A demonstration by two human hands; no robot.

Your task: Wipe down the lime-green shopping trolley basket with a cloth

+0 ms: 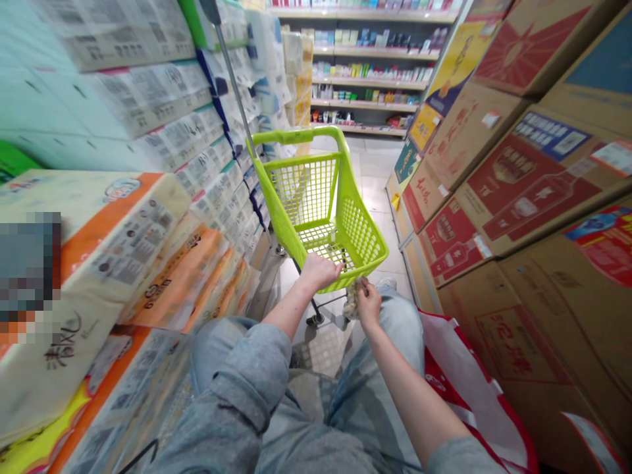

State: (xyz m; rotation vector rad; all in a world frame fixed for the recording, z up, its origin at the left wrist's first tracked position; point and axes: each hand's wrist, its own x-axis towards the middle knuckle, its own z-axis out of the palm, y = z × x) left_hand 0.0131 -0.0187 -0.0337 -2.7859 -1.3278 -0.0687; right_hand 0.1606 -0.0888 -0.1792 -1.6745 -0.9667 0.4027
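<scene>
A lime-green shopping cart [363, 224] with a lattice basket stands in front of my knees, its basket holding nothing that I can see. My left hand [320, 271] is closed over the near rim of the basket. Just below the near right corner of that rim, my right hand [369, 304] pinches a crumpled, greyish-beige cloth [351, 301]. The cloth hangs beside the cart's frame; whether it touches the frame I cannot tell.
Stacked tissue packs [192, 276] line the left side, and cardboard boxes [523, 178] rise on the right. A red-and-white bag [459, 368] sits by my right leg. Shelves [375, 82] of small goods close off the aisle's far end, beyond the tiled floor [370, 164].
</scene>
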